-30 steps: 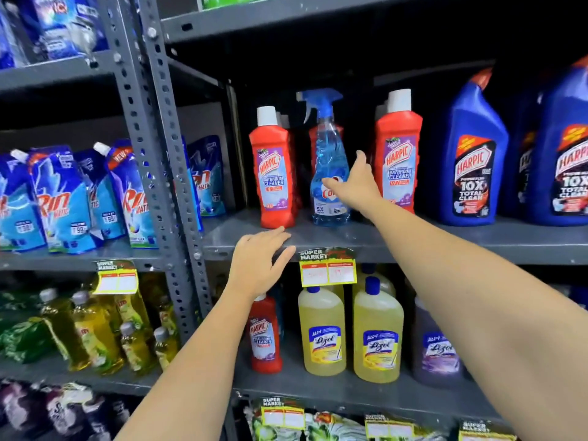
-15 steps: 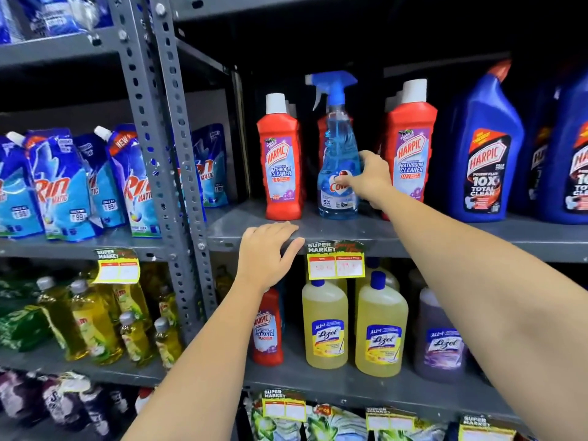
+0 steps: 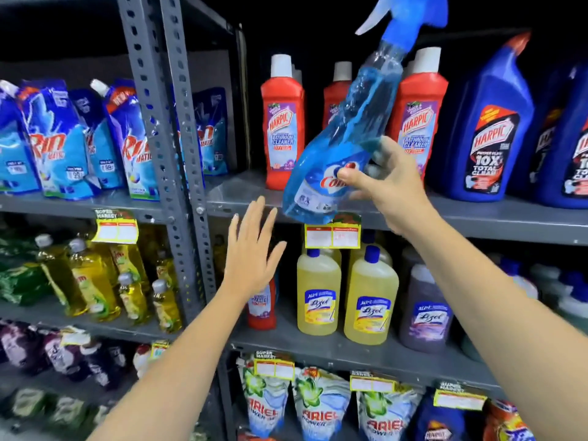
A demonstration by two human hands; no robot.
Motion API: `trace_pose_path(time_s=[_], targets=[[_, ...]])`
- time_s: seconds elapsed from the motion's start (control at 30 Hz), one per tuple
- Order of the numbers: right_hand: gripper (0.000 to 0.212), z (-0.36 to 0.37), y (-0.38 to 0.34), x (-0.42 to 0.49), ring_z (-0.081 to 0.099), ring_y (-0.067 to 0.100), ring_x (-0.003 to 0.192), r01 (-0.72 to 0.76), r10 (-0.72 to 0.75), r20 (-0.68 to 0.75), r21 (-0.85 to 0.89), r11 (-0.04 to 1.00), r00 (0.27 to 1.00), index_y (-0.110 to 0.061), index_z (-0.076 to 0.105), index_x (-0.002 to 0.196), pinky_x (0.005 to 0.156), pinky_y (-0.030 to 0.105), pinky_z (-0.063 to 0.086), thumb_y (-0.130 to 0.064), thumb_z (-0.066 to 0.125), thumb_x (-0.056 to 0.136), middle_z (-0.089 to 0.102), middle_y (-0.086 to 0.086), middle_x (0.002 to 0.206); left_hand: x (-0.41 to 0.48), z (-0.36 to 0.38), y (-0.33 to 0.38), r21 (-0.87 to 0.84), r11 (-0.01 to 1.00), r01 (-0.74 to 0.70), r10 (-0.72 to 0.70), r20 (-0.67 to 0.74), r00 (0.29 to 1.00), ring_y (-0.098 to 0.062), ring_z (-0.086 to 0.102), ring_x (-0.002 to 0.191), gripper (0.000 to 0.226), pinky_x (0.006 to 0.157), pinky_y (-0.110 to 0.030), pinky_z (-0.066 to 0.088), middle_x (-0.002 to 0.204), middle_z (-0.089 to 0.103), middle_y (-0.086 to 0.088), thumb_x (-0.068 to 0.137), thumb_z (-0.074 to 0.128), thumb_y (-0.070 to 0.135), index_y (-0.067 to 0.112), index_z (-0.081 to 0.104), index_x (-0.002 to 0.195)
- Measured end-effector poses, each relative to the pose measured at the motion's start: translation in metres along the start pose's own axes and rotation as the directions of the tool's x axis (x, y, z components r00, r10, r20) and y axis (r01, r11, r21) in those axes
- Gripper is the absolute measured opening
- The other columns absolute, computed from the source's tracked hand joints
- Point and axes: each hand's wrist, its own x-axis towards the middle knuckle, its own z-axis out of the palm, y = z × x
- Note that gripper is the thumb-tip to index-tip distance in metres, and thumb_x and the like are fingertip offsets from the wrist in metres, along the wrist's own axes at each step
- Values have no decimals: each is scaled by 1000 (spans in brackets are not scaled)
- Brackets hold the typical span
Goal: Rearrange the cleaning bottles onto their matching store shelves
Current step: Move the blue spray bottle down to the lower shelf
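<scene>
My left hand (image 3: 251, 249) is nearest me, flat and spread with nothing in it, fingers up just below and left of the spray bottle (image 3: 343, 138). My right hand (image 3: 386, 183) grips that spray bottle around its lower body, thumb across the label. The bottle is off the shelf, in the air in front of the grey shelf edge (image 3: 477, 221), and it leans: its long axis runs from the base at lower left up to the blue trigger head (image 3: 410, 17) at upper right, nozzle pointing left. It is clear and filled with blue liquid. Behind the spray bottle, on that shelf, stand upright red Harpic bathroom cleaner bottles (image 3: 281, 122) with white caps, on both sides of it. Right of the spray bottle are dark blue Harpic bottles (image 3: 490, 128). Below the spray bottle, one shelf down, stand yellow Lizol bottles (image 3: 318, 291) full of yellow liquid, with a purple one (image 3: 426, 310) beside them. Far left of the spray bottle, blue Rin pouches (image 3: 60, 141) lean in a row.
</scene>
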Motion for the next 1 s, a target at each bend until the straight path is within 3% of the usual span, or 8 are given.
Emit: trace_pose_path(time_s=[0.07,0.17,0.23,0.37,0.53,0.63,0.8,1.0], targets=[[42,4,10,-28,70,18,101,9,-9,21,-12,1000,1000,-13,58,111,80,31,59,2,77,77,71,1,108,-44,13,0,-36,997,64,-62,51,997,-26,9,149,59,119,-46,7,160,14,-15,101,32,43,12,23,150],[53,8,48,-67,68,20,104,-46,47,13,-62,997,999,-7,58,118,93,32,52,7,80,71,70,7,113,-113,38,-5,-63,995,80,-55,325,944,-22,11,148,61,119,-44,11,161,14,-10,101,17,48,13,25,150],[55,8,81,-91,68,19,106,-112,112,-6,-67,991,994,-5,58,118,92,30,52,6,81,69,70,8,114,-149,56,-11,-40,995,94,-59,532,844,-20,15,148,65,119,-42,11,159,8,-1,100,11,52,14,27,150],[56,8,152,-125,67,13,102,-222,214,-68,-159,962,975,-4,60,117,85,19,53,6,83,66,70,6,110,-188,87,-23,14,995,101,-70,814,576,-13,-4,148,62,120,-39,2,160,-10,7,102,24,50,20,9,153],[56,7,224,-147,67,13,102,-390,368,-128,-332,859,921,-21,57,114,82,19,54,-7,85,68,68,-8,103,-192,108,-27,61,994,88,-95,883,460,-15,-6,148,66,120,-42,1,163,-7,1,100,21,55,20,5,154],[55,7,250,-151,65,13,100,-429,409,-142,-429,795,901,-16,57,115,78,12,47,-13,85,68,64,-13,100,-197,115,-27,80,994,75,-105,894,435,-15,-4,149,67,120,-43,2,163,-4,2,99,21,56,21,4,154],[59,17,269,-157,63,18,101,-457,459,-118,-465,758,881,-10,55,122,87,32,53,-13,84,71,63,-5,104,-207,118,-30,79,996,36,-86,860,504,-16,-3,149,75,120,-40,4,163,-2,2,92,8,64,21,2,153],[57,17,281,-158,59,14,104,-492,478,-155,-456,742,865,-11,48,129,85,23,46,-15,78,80,64,2,116,-210,116,-28,52,998,33,-61,838,542,-18,-5,149,71,120,-38,1,163,-2,-1,97,18,59,20,0,153]])
